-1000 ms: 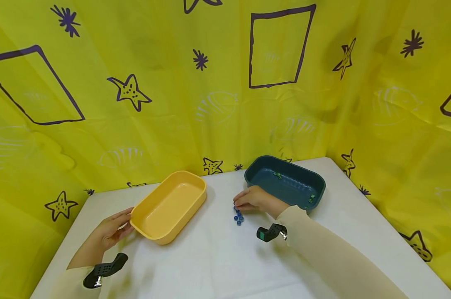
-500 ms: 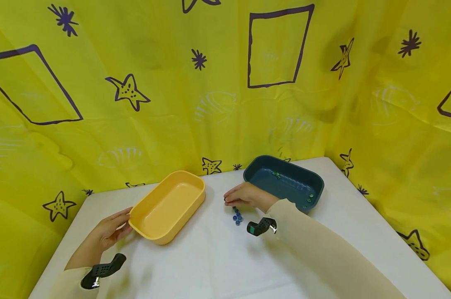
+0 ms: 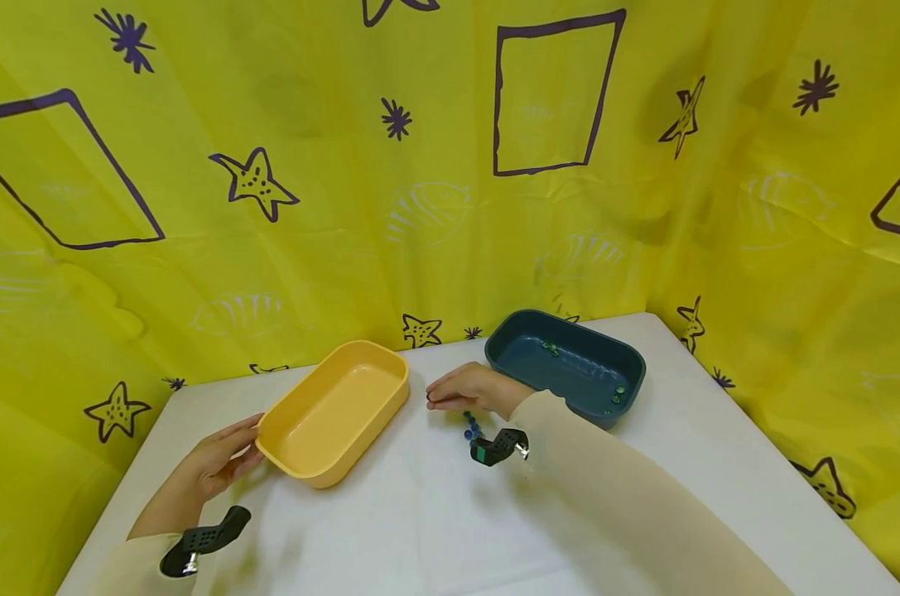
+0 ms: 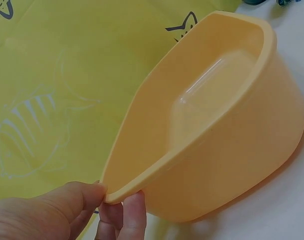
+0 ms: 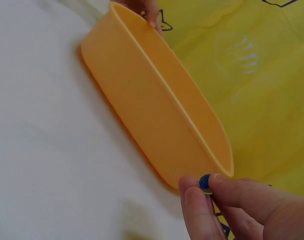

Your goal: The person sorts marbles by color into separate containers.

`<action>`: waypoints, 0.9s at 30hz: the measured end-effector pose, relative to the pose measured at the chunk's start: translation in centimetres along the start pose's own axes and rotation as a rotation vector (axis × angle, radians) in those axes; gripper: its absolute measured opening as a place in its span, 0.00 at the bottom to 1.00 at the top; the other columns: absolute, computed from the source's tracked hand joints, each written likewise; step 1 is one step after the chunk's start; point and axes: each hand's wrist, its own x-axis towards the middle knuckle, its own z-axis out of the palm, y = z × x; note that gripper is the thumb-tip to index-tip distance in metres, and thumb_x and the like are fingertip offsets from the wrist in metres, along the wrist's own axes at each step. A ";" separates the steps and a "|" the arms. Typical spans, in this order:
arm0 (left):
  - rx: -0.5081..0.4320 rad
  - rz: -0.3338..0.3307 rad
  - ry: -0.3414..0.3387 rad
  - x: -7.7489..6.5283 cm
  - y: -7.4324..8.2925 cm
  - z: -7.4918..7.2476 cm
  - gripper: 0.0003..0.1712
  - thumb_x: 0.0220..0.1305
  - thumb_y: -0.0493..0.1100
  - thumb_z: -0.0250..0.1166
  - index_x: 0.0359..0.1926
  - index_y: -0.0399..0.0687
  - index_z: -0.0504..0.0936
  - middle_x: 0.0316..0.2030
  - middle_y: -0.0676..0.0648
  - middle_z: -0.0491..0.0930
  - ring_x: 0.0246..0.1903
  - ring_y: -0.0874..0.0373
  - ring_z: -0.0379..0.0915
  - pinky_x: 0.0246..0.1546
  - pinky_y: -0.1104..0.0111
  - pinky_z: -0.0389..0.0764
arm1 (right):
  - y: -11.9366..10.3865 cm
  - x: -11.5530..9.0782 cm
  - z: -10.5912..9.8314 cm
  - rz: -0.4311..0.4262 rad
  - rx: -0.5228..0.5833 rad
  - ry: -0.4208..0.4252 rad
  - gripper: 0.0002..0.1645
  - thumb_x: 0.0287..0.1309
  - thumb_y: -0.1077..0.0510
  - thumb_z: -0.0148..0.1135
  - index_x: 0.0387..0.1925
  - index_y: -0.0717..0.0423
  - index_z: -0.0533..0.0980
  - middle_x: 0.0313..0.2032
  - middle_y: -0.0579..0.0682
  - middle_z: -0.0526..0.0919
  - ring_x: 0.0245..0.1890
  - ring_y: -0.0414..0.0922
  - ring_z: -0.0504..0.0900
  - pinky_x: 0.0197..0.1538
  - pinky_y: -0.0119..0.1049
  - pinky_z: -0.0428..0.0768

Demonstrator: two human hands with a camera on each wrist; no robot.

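My left hand (image 3: 222, 463) pinches the near left corner of the rim of a yellow plastic tub (image 3: 368, 436), thumb on top and fingers below, as the left wrist view shows. No contents are visible in this tub. Between thumb and fingertips, my right hand (image 5: 241, 205) holds a small round blue marble (image 5: 205, 181). That hand hovers over the white table, just right of the yellow tub and apart from it. Several more blue marbles (image 3: 469, 433) lie on the table beneath the right hand, partly hidden by the wrist mount.
A dark teal tub (image 3: 527, 352) stands at the back right, behind the right forearm, with several green marbles (image 3: 618, 391) in it. A yellow patterned curtain (image 3: 330, 248) hangs behind the white table (image 3: 390, 530). Each wrist carries a black camera mount (image 3: 500, 447).
My right hand has moved left from the blue marbles toward the yellow tub, carrying one marble. The left hand keeps its grip on the rim, and both tubs stay put.
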 end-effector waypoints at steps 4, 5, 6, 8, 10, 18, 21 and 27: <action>0.002 0.002 0.003 -0.1 0.0 0.1 0.29 0.71 0.41 0.60 0.71 0.48 0.68 0.33 0.56 0.80 0.34 0.60 0.80 0.43 0.72 0.85 | -0.1 0.3 0.5 0.003 0.031 -0.019 0.18 0.59 0.70 0.64 0.52 0.69 0.79 0.38 0.57 0.87 0.35 0.45 0.87 0.49 0.34 0.84; 0.001 0.003 0.003 -0.1 0.0 0.1 0.28 0.71 0.41 0.60 0.70 0.49 0.69 0.33 0.56 0.80 0.34 0.60 0.80 0.43 0.72 0.85 | -0.1 0.4 0.7 0.003 0.033 -0.019 0.17 0.59 0.70 0.64 0.51 0.69 0.80 0.37 0.57 0.87 0.35 0.45 0.87 0.48 0.33 0.85; 0.001 0.003 0.002 -0.1 0.0 0.1 0.27 0.71 0.41 0.59 0.70 0.50 0.69 0.33 0.56 0.80 0.34 0.60 0.80 0.43 0.72 0.85 | -0.2 0.5 0.8 0.007 0.038 -0.018 0.17 0.59 0.70 0.65 0.51 0.68 0.80 0.37 0.57 0.87 0.34 0.45 0.87 0.47 0.33 0.85; 0.001 0.003 0.002 -0.1 0.0 0.1 0.26 0.71 0.41 0.59 0.69 0.50 0.70 0.33 0.56 0.80 0.33 0.61 0.80 0.43 0.72 0.85 | -0.3 0.7 1.2 0.009 0.051 -0.022 0.16 0.59 0.70 0.65 0.50 0.69 0.80 0.38 0.58 0.87 0.35 0.45 0.87 0.47 0.33 0.85; -0.001 0.003 0.000 -0.1 0.0 0.0 0.25 0.71 0.41 0.59 0.68 0.51 0.71 0.33 0.56 0.80 0.33 0.61 0.80 0.43 0.72 0.85 | -0.5 0.8 1.6 0.009 0.060 -0.030 0.17 0.59 0.70 0.65 0.50 0.69 0.80 0.42 0.61 0.87 0.36 0.46 0.87 0.48 0.34 0.85; -0.054 0.033 -0.059 0.1 -0.2 0.0 0.14 0.71 0.39 0.59 0.35 0.65 0.86 0.33 0.56 0.80 0.34 0.62 0.80 0.43 0.72 0.85 | -1.0 1.2 3.3 0.023 0.125 -0.047 0.17 0.58 0.72 0.64 0.51 0.72 0.79 0.49 0.66 0.83 0.48 0.54 0.86 0.56 0.38 0.81; -0.047 0.033 -0.052 0.1 -0.3 0.0 0.12 0.71 0.39 0.59 0.41 0.63 0.86 0.34 0.56 0.80 0.34 0.62 0.80 0.43 0.72 0.85 | -1.0 1.5 3.6 0.023 0.133 -0.047 0.16 0.58 0.72 0.65 0.49 0.72 0.80 0.48 0.66 0.84 0.47 0.54 0.86 0.56 0.38 0.81; -0.047 0.027 -0.050 0.2 -0.2 -0.1 0.14 0.72 0.39 0.58 0.37 0.65 0.86 0.34 0.56 0.80 0.33 0.61 0.80 0.42 0.72 0.85 | -1.3 1.9 4.5 0.012 0.135 -0.053 0.12 0.57 0.71 0.66 0.44 0.71 0.81 0.35 0.60 0.86 0.36 0.48 0.88 0.56 0.37 0.81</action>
